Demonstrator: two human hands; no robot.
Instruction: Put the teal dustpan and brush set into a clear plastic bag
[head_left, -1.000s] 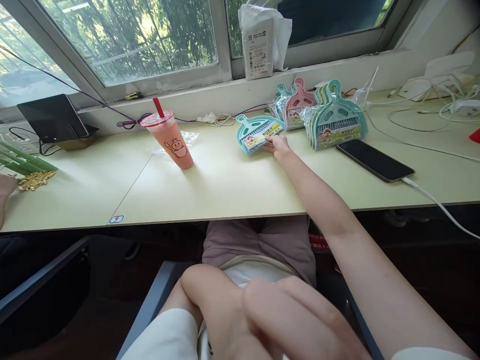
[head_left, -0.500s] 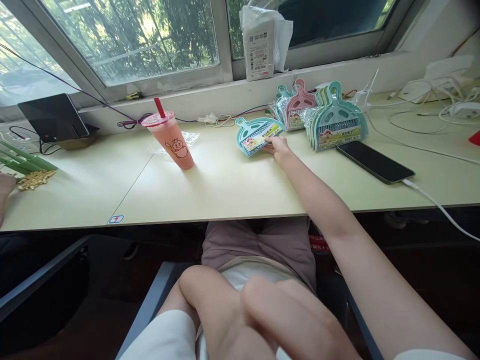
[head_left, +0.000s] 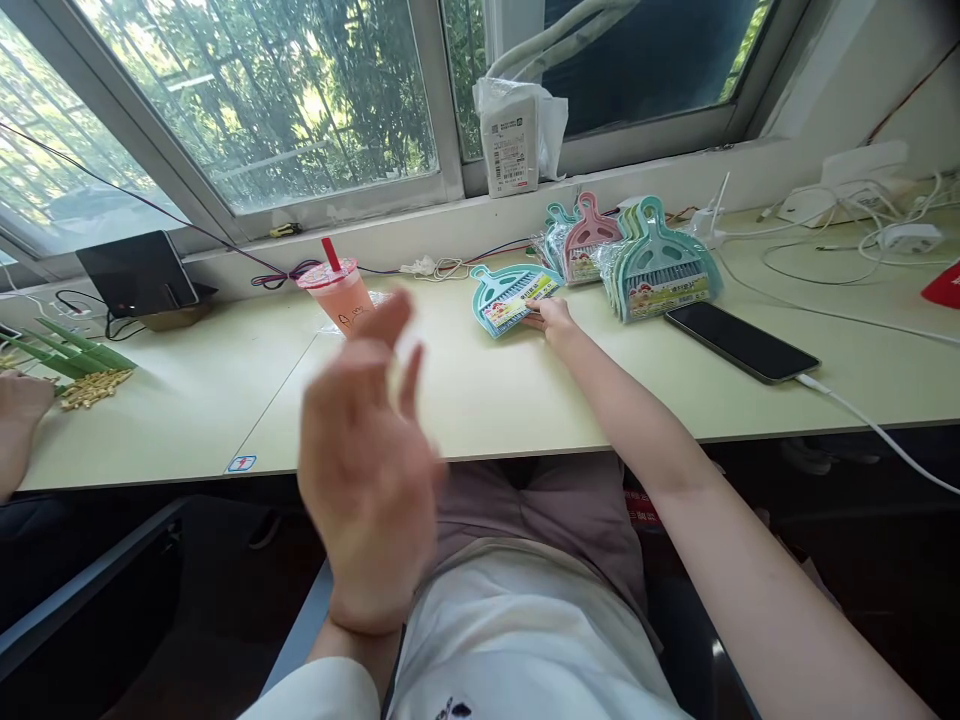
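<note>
1. Surface (head_left: 480, 400), pale yellow-green, runs wide beneath a window, with the person seated at its near edge.
2. Left hand (head_left: 367, 470) is raised in the air in front of the surface, blurred, its grip open with fingers loosely spread and holding nothing.
3. Right arm stretches forward across the surface; the right hand (head_left: 553, 320) lies flat at the far side, fingertips touching the dustpan set, its grip open rather than closed around it.
4. Stack of dustpan sets (head_left: 660, 265) in teal, green and pink leans just right of the hand, near the window ledge.
5. Black phone (head_left: 739, 342) lies face up beside that stack, a white cable plugged in.
6. Dustpan set (head_left: 511, 297), teal with a yellow label, lies flat on the surface just left of the right hand.
7. Pink drink cup (head_left: 341, 295) with a red straw stands behind the raised left hand.
</note>
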